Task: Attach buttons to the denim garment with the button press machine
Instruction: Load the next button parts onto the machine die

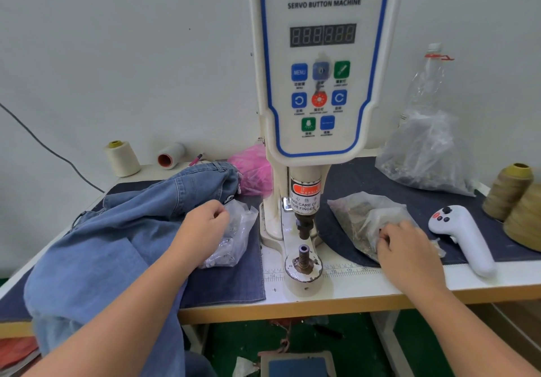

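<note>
I judge the step in hand to be picking button parts from two bags. My left hand [205, 218], left of centre, has its fingers curled into the left plastic bag [234, 236]; my right hand [407, 248], right of centre, pinches at the right plastic bag [366, 215]. Whether either holds a part, I cannot tell. The denim garment [117, 230] lies heaped at lower left, well apart from the lower die [304, 255]. Take one part per hand and keep fingers clear of the punch [304, 224]. Open room is the bare strip along the table's front edge [351, 303]; the white handset [462, 239] sits just beside my right hand.
</note>
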The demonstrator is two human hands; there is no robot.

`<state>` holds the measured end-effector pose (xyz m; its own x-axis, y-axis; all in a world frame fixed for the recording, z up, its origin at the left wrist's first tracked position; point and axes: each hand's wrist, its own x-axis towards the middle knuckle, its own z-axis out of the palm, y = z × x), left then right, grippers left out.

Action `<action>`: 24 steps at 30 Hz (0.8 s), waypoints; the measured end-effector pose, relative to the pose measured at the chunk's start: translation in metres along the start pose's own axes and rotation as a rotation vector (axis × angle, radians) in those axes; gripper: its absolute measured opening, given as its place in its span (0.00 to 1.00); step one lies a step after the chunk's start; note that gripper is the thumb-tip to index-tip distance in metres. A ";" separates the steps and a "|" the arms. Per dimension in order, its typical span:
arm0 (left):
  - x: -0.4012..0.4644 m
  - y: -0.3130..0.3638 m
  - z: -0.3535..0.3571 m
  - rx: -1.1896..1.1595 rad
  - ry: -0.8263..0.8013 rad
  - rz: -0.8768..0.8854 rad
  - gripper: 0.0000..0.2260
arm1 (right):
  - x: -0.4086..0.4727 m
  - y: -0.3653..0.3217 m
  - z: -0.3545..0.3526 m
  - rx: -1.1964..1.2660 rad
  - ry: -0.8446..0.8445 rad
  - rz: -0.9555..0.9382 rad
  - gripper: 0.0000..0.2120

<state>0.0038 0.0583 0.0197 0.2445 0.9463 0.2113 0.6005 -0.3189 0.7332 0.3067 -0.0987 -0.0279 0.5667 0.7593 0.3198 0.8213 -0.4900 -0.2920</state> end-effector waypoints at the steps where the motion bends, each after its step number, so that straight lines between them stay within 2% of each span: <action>1: -0.004 0.009 0.001 -0.088 -0.043 -0.014 0.08 | 0.000 0.000 0.000 0.007 0.002 0.001 0.08; 5: -0.027 0.042 0.011 -0.410 -0.386 -0.035 0.07 | -0.001 -0.001 -0.001 0.032 0.007 0.012 0.07; 8: -0.042 0.056 0.025 -0.460 -0.543 -0.041 0.11 | -0.001 -0.002 -0.001 0.033 0.007 0.021 0.07; 14: -0.049 0.061 0.043 -0.500 -0.551 -0.121 0.11 | -0.001 -0.001 -0.002 0.055 0.012 0.024 0.08; 19: -0.050 0.061 0.049 -0.462 -0.576 -0.101 0.05 | -0.002 0.000 -0.001 0.057 0.025 0.018 0.07; 24: -0.049 0.060 0.052 -0.425 -0.595 -0.070 0.08 | -0.001 0.000 -0.001 0.065 0.032 0.012 0.07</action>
<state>0.0676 -0.0096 0.0202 0.6608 0.7369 -0.1430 0.3121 -0.0964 0.9452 0.3059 -0.1001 -0.0277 0.5789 0.7392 0.3443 0.8093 -0.4693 -0.3531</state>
